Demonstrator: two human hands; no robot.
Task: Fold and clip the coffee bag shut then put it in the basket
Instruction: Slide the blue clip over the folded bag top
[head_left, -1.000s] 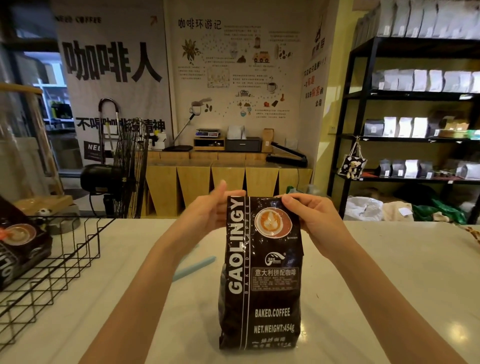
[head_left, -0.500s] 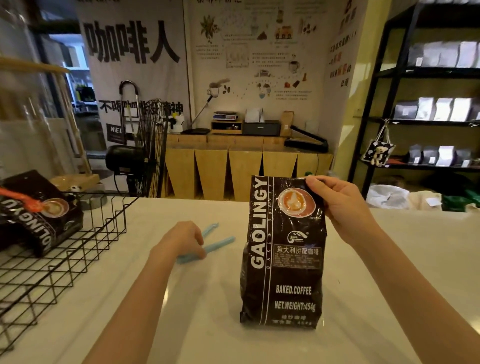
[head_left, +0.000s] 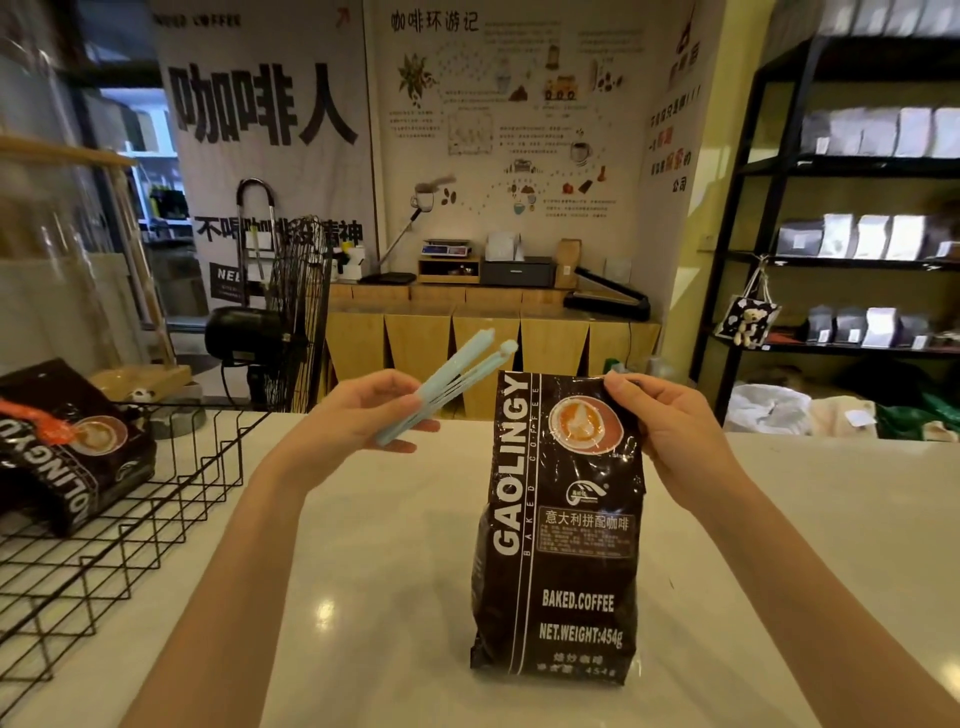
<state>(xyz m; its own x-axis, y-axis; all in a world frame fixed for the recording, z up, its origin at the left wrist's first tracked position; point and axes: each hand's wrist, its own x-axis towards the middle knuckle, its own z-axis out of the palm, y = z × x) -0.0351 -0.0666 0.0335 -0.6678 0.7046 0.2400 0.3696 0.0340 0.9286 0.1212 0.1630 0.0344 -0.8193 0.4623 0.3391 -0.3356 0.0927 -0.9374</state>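
A tall black coffee bag stands upright on the white counter, its top folded down. My right hand pinches the folded top at its right corner. My left hand holds a long light-blue sealing clip in the air, left of the bag's top. The clip's two arms are spread apart and point up to the right. The black wire basket sits at the counter's left edge.
In the basket lies another black coffee bag closed with an orange clip. A black fan stands behind the counter. A wooden bench with equipment and black shelves of bags fill the background.
My left hand let go of the bag's top, reached to the counter, picked up the blue clip and raised it beside the bag. My right hand stays on the folded top.
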